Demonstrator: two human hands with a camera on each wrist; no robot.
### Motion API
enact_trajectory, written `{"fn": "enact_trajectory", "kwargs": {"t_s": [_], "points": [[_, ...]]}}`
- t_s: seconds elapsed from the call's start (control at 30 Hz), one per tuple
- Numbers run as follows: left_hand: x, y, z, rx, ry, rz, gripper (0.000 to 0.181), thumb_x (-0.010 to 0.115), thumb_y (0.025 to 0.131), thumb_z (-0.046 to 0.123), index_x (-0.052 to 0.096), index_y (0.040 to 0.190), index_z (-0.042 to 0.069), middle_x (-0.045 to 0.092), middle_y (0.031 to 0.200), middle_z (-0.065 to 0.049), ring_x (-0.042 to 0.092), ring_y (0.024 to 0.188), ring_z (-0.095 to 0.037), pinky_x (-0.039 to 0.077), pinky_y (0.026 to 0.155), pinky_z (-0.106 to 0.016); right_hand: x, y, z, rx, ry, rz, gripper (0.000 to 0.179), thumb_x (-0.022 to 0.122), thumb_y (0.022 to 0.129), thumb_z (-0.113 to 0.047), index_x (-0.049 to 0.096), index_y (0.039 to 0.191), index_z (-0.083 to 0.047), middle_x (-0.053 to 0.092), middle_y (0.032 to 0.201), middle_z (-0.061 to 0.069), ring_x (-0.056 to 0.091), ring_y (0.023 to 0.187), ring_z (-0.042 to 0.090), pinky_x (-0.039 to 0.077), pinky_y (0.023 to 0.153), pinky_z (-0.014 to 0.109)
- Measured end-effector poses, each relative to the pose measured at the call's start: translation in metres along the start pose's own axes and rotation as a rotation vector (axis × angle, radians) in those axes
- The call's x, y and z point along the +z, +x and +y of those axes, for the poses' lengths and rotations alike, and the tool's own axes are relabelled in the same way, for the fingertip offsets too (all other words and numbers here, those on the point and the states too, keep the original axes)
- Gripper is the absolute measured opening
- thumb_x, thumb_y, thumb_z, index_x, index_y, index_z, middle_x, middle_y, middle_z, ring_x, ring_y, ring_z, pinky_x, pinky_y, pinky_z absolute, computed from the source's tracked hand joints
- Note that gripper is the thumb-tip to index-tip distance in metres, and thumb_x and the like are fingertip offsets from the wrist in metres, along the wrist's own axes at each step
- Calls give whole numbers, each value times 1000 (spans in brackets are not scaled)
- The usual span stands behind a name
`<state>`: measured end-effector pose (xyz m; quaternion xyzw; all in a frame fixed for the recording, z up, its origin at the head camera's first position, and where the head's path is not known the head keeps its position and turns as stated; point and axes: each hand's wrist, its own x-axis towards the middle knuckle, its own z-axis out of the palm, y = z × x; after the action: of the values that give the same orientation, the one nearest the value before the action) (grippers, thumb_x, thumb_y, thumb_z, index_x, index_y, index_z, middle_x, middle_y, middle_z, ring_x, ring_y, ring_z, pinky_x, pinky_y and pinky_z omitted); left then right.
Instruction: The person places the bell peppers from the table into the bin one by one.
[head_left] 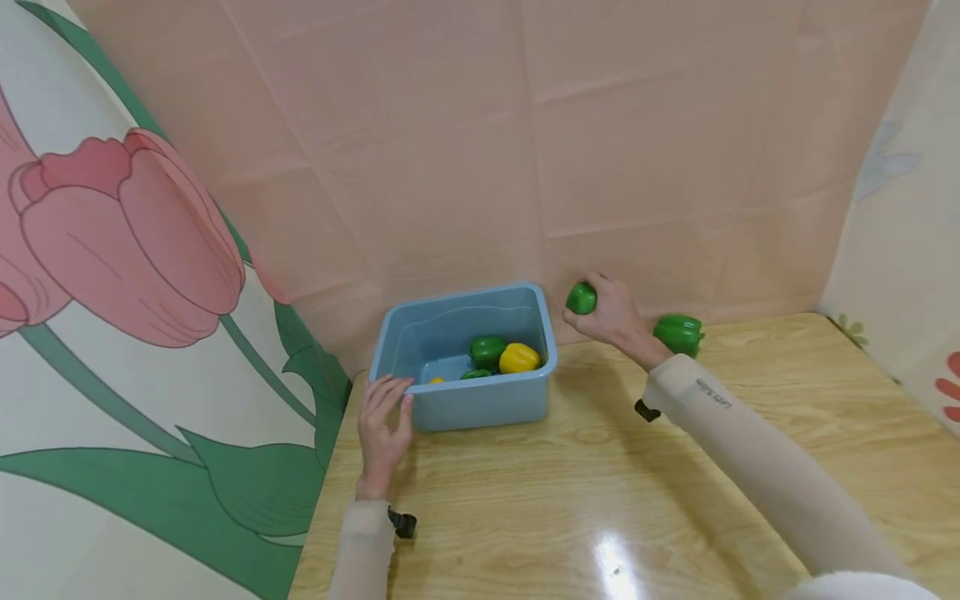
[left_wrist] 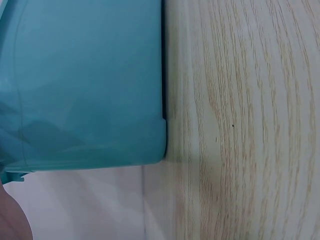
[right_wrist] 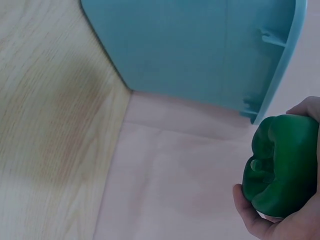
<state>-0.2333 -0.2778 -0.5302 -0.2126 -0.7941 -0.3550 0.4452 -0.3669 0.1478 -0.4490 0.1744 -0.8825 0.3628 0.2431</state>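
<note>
A blue plastic bin [head_left: 480, 404] stands on the table near the back. My left hand [head_left: 384, 425] rests on its front left corner, fingers laid at the rim and thumb near the front wall. In the left wrist view only a bit of that hand [left_wrist: 12, 217] shows, beside the bin's wall [left_wrist: 85, 85]. My right hand [head_left: 611, 312] holds a green bell pepper [head_left: 581, 298] up, just right of the bin. Seen from the right wrist, thumb and fingers grip the pepper [right_wrist: 287, 160] around its sides, its stem end facing outward. The palm is partly out of frame.
Inside the bin lie a yellow bell pepper [head_left: 519, 358], a green one [head_left: 487, 352] and partly hidden green and yellow pieces. Another green bell pepper [head_left: 678, 334] lies behind my right wrist. A pink sheet [head_left: 637, 150] hangs at the back of the wooden table [head_left: 525, 500].
</note>
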Motion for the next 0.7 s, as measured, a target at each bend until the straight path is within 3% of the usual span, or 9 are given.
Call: {"fn": "enact_trajectory", "kwargs": {"t_s": [0.37,0.7], "points": [[-1,0,0,8,-7,4,32,75,95,-3,80,122,13,78,116,-11,64,126,-40,26,118,-80,-2,6,-12,-25,13,24,42,85,78,-26,69,110,-5,64,110,21,60,87,35,51,66,44],[-1,-1,-1,3,-1,-2,30,75,95,-1,80,121,12,79,117,-10,64,127,-39,25,121,-77,-6,9,-27,21,39,-15,41,85,82,-27,67,113,-7,62,110,18,58,90,34,53,67,44]]}}
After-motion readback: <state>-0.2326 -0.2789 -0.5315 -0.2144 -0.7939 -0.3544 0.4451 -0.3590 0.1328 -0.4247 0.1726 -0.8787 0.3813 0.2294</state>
